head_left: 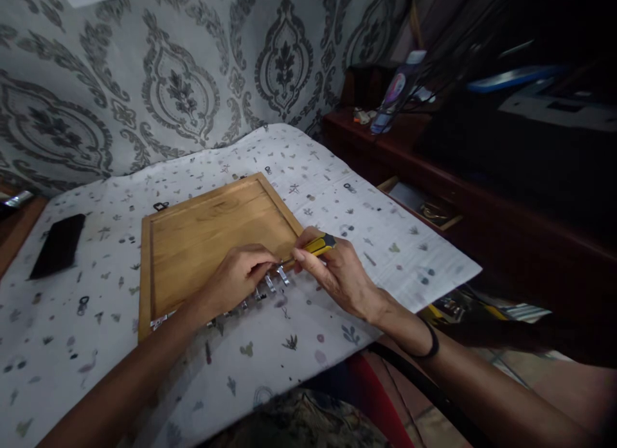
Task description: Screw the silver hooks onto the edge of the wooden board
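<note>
A framed wooden board [207, 236] lies on the patterned white cloth [424, 242]. Along its near edge runs a row of small shiny metal hooks [283, 276]. In my right hand [344, 274] is a yellow and black screwdriver [321, 244], its tip pointing left to the board's near right corner. My left hand [243, 274] rests over the near edge, thumb and fingertips pinched together close to that tip, at the last hook. What sits between those fingertips is too small to make out. My left hand and forearm hide part of the hook row.
At left on the cloth lies a flat black object [58, 245]. A dark wooden desk [347, 136] stands to the right, with a bottle [396, 94] on it and an open drawer [419, 207] below. Patterned grey fabric [222, 69] rises behind the table.
</note>
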A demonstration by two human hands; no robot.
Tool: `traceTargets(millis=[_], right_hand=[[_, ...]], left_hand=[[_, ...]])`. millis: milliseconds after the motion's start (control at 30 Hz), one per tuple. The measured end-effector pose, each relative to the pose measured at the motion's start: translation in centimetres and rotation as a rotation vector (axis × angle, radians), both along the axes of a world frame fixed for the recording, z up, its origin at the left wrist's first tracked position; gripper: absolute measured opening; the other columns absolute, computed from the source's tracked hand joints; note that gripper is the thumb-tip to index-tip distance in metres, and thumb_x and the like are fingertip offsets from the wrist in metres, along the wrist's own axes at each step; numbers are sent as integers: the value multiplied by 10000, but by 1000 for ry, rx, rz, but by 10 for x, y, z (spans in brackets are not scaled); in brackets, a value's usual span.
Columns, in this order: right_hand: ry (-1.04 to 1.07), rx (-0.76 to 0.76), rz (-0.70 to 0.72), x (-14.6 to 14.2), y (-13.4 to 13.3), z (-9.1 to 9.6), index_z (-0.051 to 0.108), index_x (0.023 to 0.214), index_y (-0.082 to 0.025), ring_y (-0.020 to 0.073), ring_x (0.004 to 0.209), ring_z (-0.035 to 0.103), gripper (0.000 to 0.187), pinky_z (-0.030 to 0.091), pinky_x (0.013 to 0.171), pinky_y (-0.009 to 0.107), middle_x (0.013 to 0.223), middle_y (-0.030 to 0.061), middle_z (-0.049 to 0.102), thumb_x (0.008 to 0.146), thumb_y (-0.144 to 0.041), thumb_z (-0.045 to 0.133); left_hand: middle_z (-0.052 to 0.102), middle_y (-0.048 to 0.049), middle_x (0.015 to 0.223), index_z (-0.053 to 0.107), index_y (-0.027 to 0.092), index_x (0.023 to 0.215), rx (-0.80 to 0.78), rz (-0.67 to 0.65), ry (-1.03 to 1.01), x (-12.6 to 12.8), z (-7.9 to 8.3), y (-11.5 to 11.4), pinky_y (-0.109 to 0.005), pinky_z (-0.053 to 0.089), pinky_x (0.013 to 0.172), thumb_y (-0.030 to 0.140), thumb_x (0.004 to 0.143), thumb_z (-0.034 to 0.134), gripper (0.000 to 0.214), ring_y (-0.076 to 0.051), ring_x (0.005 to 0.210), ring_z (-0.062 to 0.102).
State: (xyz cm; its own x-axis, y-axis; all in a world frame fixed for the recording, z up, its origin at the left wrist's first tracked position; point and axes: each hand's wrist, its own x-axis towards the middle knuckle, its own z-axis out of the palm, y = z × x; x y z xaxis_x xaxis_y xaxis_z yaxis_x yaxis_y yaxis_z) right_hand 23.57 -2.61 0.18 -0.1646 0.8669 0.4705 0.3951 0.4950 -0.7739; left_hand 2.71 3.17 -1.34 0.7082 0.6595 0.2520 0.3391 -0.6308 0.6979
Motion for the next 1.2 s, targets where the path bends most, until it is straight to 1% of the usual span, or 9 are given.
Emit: traceTargets(millis=[100, 300, 433, 533, 600, 700, 900, 1067, 1200], right_hand=[[10, -39, -11, 0, -1, 0, 580, 813, -198, 144, 652, 579, 531, 453, 579, 261, 731, 22, 612, 1051, -653, 446], [8, -70, -29, -1, -1, 0, 583, 828, -197, 146, 649, 575, 523, 460, 593, 267, 704, 16, 609, 1047, -655, 458], [20, -68, -24, -1, -1, 1, 585, 805, -191, 134, 636, 561, 518, 458, 575, 258, 700, 13, 599, 1053, -629, 465], [27, -79, -19, -2, -1, 2, 582, 804, -190, 132, 644, 568, 508, 458, 569, 253, 707, 13, 603, 1050, -623, 477], [23, -90, -26, -2, -1, 2, 582, 813, -191, 132, 644, 569, 500, 459, 572, 254, 704, 11, 605, 1048, -621, 483], [18, -95, -27, -2, -1, 2, 582, 805, -191, 134, 641, 580, 507, 459, 575, 256, 701, 12, 611, 1051, -621, 477], [-13, -87, -47, -1, 3, 4, 609, 787, -188, 130, 582, 568, 556, 444, 569, 271, 683, 19, 636, 1041, -662, 464], [9, -129, -31, -2, 6, 7, 618, 792, -188, 139, 597, 595, 564, 452, 581, 268, 663, 18, 650, 1017, -691, 495], [5, -114, -51, -3, 5, 7, 615, 718, -189, 144, 607, 606, 606, 459, 589, 278, 679, 31, 659, 1010, -706, 492]], left_hand=[[779, -48, 880, 762, 151, 931, 13, 13, 9, 0, 3, -1, -255, 513, 724, 93, 976, 530, 243, -157, 795, 709], [780, -40, 940, 755, 161, 1013, 63, 47, 56, -8, 8, -7, -259, 535, 773, 44, 983, 457, 322, -151, 857, 717], [767, -35, 951, 774, 184, 1043, 80, 1, 80, -13, 10, -12, -268, 561, 795, -13, 951, 452, 389, -152, 877, 711], [767, -39, 1024, 767, 202, 1138, 97, -41, 103, -15, 10, -14, -285, 584, 843, -43, 932, 454, 447, -160, 943, 714], [767, -49, 1069, 757, 200, 1180, 141, -51, 145, -16, 8, -14, -317, 596, 873, -70, 903, 452, 492, -179, 988, 718], [765, -64, 1114, 755, 189, 1173, 213, -53, 217, -17, 4, -14, -356, 608, 889, -100, 855, 450, 527, -204, 1021, 723], [766, -74, 1158, 742, 162, 1152, 299, -49, 288, -18, 4, -16, -351, 611, 922, -80, 863, 470, 464, -213, 1053, 723], [757, -73, 1186, 722, 163, 1196, 286, -43, 329, -17, 6, -19, -360, 593, 981, -47, 902, 485, 432, -212, 1096, 710], [755, -67, 1193, 734, 177, 1162, 273, -41, 383, -16, 7, -19, -364, 576, 996, -47, 907, 481, 423, -213, 1102, 705]])
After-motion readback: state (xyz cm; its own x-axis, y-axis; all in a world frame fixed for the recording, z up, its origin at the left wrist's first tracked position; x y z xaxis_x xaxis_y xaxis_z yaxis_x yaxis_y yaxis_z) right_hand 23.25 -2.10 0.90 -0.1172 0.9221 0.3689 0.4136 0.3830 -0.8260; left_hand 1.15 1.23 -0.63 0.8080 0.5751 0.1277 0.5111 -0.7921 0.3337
